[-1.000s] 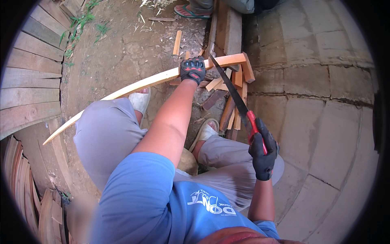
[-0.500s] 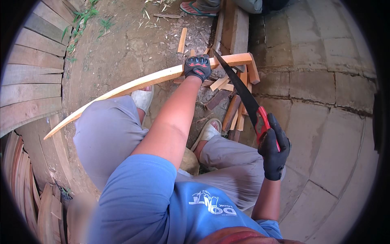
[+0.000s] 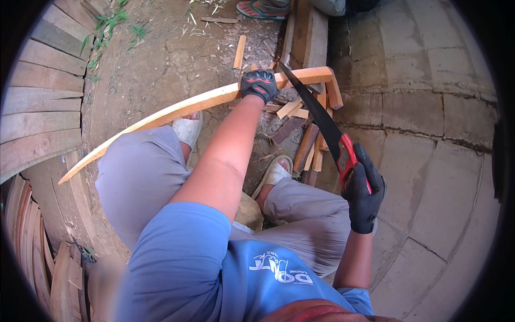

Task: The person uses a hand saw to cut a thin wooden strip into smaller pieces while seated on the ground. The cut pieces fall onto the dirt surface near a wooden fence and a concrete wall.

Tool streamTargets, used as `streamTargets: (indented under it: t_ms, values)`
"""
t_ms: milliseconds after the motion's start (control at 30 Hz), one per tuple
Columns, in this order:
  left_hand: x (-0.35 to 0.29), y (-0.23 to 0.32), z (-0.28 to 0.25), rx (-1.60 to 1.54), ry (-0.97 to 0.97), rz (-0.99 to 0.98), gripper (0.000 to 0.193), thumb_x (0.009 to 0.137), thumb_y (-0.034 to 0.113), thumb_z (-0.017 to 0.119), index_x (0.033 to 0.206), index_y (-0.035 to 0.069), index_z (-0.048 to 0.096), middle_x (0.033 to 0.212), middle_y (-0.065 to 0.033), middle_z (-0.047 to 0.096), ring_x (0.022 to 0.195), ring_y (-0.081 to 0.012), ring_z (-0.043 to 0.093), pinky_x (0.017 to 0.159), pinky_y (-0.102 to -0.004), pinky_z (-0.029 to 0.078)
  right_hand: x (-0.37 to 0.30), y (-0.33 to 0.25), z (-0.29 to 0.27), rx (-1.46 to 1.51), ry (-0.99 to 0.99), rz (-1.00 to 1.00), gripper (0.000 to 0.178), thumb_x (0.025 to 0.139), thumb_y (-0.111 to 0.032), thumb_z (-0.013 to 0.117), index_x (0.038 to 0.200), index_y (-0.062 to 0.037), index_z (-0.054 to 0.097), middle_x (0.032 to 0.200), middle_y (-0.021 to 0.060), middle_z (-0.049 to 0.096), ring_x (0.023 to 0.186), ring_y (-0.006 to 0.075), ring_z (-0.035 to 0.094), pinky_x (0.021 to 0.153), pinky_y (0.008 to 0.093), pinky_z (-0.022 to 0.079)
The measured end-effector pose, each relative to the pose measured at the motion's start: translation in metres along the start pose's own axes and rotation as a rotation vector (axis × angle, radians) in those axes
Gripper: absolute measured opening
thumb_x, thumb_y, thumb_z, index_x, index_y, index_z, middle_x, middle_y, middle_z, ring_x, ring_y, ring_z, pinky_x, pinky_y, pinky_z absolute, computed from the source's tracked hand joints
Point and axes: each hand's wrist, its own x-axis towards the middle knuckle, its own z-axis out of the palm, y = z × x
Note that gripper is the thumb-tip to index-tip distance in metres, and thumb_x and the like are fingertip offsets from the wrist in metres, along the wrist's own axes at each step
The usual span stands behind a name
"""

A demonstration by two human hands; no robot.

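A long pale wooden plank (image 3: 209, 98) runs from beside my left knee to a wooden block (image 3: 334, 92) under its right end. My left hand (image 3: 259, 85), in a black glove with red marks, is wrapped over the plank and presses it down. My right hand (image 3: 365, 188), in a black glove, grips the red handle of a hand saw (image 3: 320, 115). The dark blade slants up and left, crossing the plank to the right of my left hand. Whether the teeth have cut into the wood cannot be made out.
Several wood offcuts (image 3: 306, 142) lie on the dirt below the plank. One thin strip (image 3: 240, 52) is beyond it. A heavy beam (image 3: 309, 37) stretches away near another person's sandalled foot (image 3: 263, 11). Concrete blocks (image 3: 413, 177) pave the right; boards (image 3: 40, 118) line the left.
The saw and my right hand have shifted slightly upward, so the blade tip reaches a little farther past the plank. My left hand stays on the plank.
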Motion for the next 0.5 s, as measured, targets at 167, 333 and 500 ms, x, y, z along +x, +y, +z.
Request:
streamTargets:
  t_ms: [167,333,500]
  values:
    - [-0.0001,0.0011,-0.0061,0.012,-0.048,0.006,0.034,0.09,0.037,0.07,0.116,0.016,0.077,0.116,-0.0108,0.08,0.108,-0.0271,0.078,0.089,-0.0433,0.061,-0.0008,-0.0048,0.0007,0.02,-0.01,0.059,0.042,0.102,-0.013,0.06,0.141,-0.0022,0.071,0.097,0.0058,0.076,0.072,0.0084,0.062,0.071,0.0283,0.054]
    - [0.0041,-0.0015,-0.0016,0.005,-0.039,-0.009,0.036,0.089,0.04,0.072,0.115,0.016,0.078,0.116,-0.0098,0.08,0.108,-0.0262,0.077,0.09,-0.0433,0.061,-0.0019,-0.0078,0.0054,0.07,-0.012,0.094,0.042,0.102,-0.014,0.061,0.141,-0.0023,0.071,0.095,0.004,0.075,0.07,0.007,0.06,0.069,0.0271,0.052]
    - [0.0053,-0.0005,-0.0042,-0.025,-0.099,-0.014,0.052,0.085,0.047,0.078,0.124,0.014,0.076,0.123,-0.0135,0.077,0.114,-0.0315,0.075,0.097,-0.0446,0.06,-0.0006,-0.006,0.0055,0.05,-0.011,0.048,0.042,0.102,-0.014,0.061,0.141,-0.0026,0.071,0.099,0.006,0.076,0.073,0.0076,0.061,0.072,0.0275,0.053]
